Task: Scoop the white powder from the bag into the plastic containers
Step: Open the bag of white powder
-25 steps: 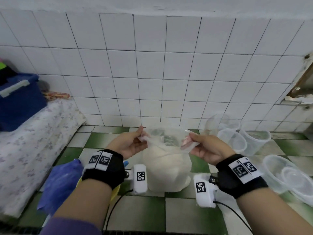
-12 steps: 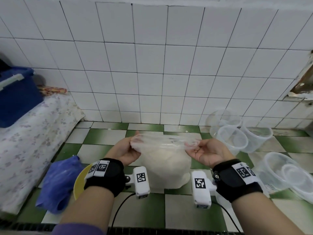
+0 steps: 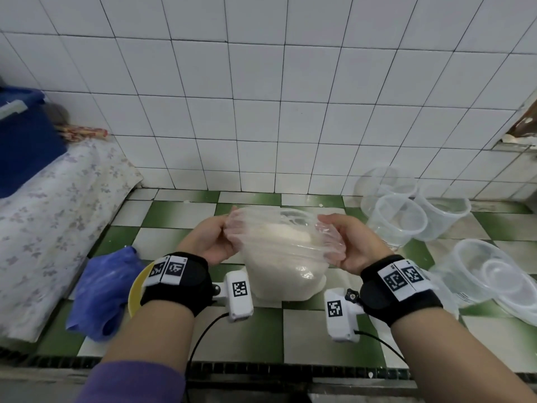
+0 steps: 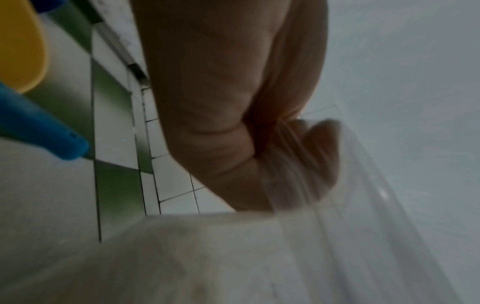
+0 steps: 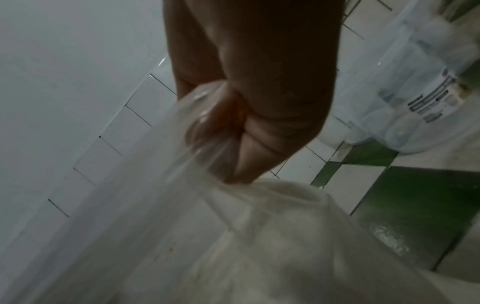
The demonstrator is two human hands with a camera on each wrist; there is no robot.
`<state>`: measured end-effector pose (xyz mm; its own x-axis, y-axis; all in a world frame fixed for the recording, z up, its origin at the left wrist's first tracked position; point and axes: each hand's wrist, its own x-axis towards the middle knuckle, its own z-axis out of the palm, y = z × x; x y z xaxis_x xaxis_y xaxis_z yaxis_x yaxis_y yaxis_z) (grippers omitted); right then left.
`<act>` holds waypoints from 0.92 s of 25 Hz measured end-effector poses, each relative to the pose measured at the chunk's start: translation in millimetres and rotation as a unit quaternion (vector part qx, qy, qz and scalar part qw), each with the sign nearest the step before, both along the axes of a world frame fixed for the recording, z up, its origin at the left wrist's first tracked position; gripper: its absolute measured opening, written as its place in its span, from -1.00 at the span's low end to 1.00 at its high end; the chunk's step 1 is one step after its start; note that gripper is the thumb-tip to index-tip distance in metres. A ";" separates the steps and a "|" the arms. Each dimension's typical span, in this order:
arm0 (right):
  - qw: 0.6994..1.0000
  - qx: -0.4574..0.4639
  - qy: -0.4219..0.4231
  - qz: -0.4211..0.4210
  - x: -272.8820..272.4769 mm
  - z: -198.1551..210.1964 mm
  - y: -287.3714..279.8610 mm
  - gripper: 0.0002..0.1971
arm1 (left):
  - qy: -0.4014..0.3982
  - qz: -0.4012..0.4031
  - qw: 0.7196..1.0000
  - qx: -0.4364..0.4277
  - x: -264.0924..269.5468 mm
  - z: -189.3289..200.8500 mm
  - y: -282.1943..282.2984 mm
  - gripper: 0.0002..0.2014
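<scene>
Clearly a soft load: the bag (image 3: 283, 257) of white powder (image 3: 276, 235) sits on the checkered table (image 3: 313, 338), its mouth pulled apart, left hand (image 3: 207, 242) and right hand (image 3: 350, 245) each pinching bunched film at the rim. Judged heavy below, thin and slippery above, so hold at the gathered rim; plastic containers (image 3: 399, 219) stand near, right

I saw a clear plastic bag (image 3: 286, 266) of white powder (image 3: 276, 237) standing upright on the green-and-white checked tiles, its mouth stretched wide. To its right, several empty clear round plastic containers (image 3: 404, 219) lay tipped together, well apart from it.
</scene>
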<state>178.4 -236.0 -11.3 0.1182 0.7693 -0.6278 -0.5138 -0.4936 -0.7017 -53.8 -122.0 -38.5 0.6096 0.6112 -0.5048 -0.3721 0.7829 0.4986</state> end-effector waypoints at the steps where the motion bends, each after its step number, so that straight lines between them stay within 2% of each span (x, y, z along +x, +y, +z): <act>1: 1.000 0.001 -0.011 0.001 2.2 -1.3 -0.2 -0.59 | 0.067 0.002 0.997 0.024 -0.2 -1.1 -2.2 -0.79; 2: 1.000 0.007 -0.006 -0.016 4.6 -3.7 0.7 -0.59 | 0.125 -0.004 0.991 0.055 -2.7 -3.6 -3.0 -0.80; 4: 0.998 0.011 0.006 -0.067 7.5 -6.1 0.5 -0.75 | 0.193 -0.053 0.973 0.111 -8.7 -4.2 -3.8 -0.77; 6: 0.996 0.008 0.011 -0.085 7.1 -7.3 0.3 -0.75 | 0.239 -0.108 0.954 0.147 -15.4 -6.6 -2.0 -0.62; 9: 0.997 0.023 0.034 -0.063 4.1 -2.9 0.3 -0.71 | 0.281 -0.148 0.933 0.167 -19.8 -1.5 0.7 -0.48; 10: 0.997 0.034 0.041 -0.052 4.9 -2.3 0.6 -0.67 | 0.279 -0.152 0.933 0.169 -19.7 1.1 2.3 -0.45; 11: 0.997 0.037 0.048 -0.044 6.4 -2.7 0.8 -0.64 | 0.270 -0.151 0.936 0.167 -18.8 4.4 3.0 -0.52; 13: 0.998 0.047 0.049 -0.016 10.1 -3.7 -1.6 -0.54 | 0.237 -0.120 0.954 0.141 -15.5 9.6 3.8 -0.78; 14: 0.997 0.056 0.049 -0.001 11.8 -4.7 -2.2 -0.53 | 0.214 -0.100 0.964 0.117 -13.0 12.1 4.0 -0.75; 16: 0.997 0.057 0.032 0.032 11.6 -2.5 -4.0 -0.69 | 0.162 -0.074 0.982 0.071 -8.7 12.2 5.0 -0.60; 18: 0.997 0.043 -0.002 0.068 12.0 0.8 -4.2 -0.83 | 0.158 -0.068 0.983 0.057 -7.3 7.7 6.0 -0.51; 20: 0.998 0.033 -0.015 0.060 13.8 -2.5 0.8 -0.78 | 0.177 -0.076 0.978 0.074 -6.0 4.4 7.3 -0.63; 22: 0.999 0.032 0.024 0.018 12.6 -5.1 5.6 -0.84 | 0.153 -0.066 0.984 0.070 -3.3 2.9 8.5 -0.75; 23: 0.997 0.035 0.066 0.002 13.1 -6.3 7.5 -0.82 | 0.137 -0.055 0.987 0.059 -2.0 1.6 8.5 -0.73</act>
<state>191.5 -228.6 -17.6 0.0357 0.8119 -0.5827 -0.6015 -0.4481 -0.6613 -55.8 -113.5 -36.9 0.5262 0.6135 -0.5888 -0.1262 0.7411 0.6594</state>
